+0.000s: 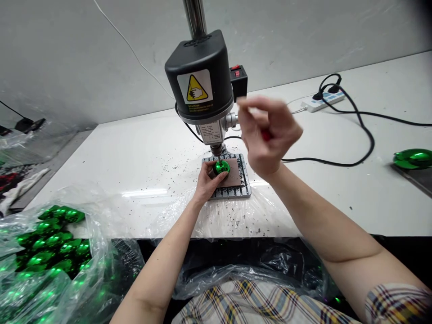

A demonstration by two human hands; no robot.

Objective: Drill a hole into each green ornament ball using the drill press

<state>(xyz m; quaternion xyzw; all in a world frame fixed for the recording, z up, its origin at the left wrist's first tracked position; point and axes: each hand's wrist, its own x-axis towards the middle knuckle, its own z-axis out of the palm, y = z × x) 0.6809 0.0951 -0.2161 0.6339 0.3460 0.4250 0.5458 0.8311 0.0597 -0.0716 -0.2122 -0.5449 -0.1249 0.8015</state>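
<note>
A small bench drill press (199,76) with a black housing stands on the white table. Under its drill bit, a shiny green ball (222,168) rests above a brown board on the slotted metal base (232,192). My left hand (205,182) is closed around the ball's left and near sides, thumb at the front. The bit's tip reaches the ball's top; whether it has gone in I cannot tell. Raised to the right of the housing, my right hand (268,135) is curled and slightly blurred around a red-knobbed feed handle, mostly hidden by the fingers.
At the left, a clear plastic bag (97,243) holds several shiny green balls (50,243). Dark shavings lie scattered around the base. A white power strip (322,101) with black cables (366,130) lies at the back right. Another green shiny piece (413,159) sits at the right edge.
</note>
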